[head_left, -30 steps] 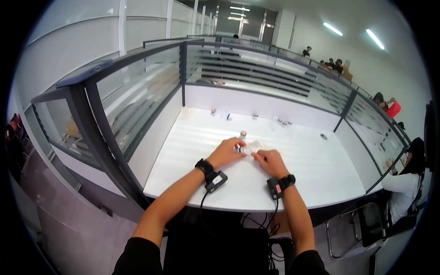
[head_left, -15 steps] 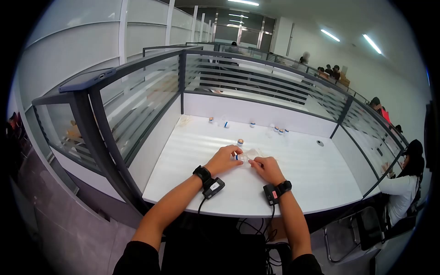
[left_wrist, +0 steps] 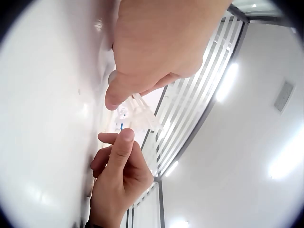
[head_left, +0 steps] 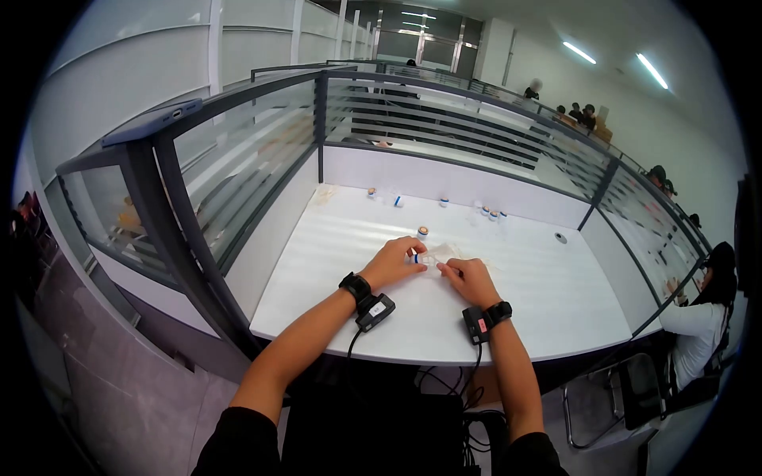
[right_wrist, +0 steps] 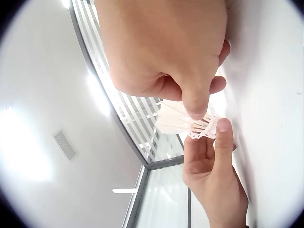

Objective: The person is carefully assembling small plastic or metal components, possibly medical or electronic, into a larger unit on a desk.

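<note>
Clear bag (right_wrist: 178,118), contents indistinct

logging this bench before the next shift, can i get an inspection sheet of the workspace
surface: white desk with a round grommet at the right rear.
job's things: clear plastic bag held at mid-desk.
clutter: one small capped vial just behind the hands; more small vials in a loose row along the back wall.
grips: left hand and right hand both pinch the bag.
cables: black cables drop from the wrist cameras past the desk edge.
surroundings: glass partitions; a seated person at right.
</note>
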{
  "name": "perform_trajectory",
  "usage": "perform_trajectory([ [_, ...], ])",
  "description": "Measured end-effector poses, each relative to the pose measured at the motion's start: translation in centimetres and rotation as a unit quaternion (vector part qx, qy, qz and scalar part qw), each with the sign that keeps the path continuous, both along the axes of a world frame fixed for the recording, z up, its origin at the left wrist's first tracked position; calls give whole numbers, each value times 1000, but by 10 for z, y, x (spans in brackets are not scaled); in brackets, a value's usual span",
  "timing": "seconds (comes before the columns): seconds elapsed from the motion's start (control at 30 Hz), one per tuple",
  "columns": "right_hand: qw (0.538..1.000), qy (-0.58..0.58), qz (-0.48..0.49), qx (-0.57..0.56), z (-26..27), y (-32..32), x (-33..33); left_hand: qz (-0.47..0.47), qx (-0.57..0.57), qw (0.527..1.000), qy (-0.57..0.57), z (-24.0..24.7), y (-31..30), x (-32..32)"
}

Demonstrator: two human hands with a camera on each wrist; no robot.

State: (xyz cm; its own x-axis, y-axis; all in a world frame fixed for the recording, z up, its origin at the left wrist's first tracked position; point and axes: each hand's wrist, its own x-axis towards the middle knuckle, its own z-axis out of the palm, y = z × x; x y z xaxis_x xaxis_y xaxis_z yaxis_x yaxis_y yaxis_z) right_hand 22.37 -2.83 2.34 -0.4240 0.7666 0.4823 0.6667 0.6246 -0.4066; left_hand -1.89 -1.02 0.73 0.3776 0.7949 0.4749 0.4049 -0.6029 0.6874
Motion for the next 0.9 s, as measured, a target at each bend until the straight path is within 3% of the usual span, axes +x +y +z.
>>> perform_trajectory([
  [0.9, 1000, 2, -6, -9, -4, 1, 0, -1, 10, 1000, -8, -2, 1, 2],
])
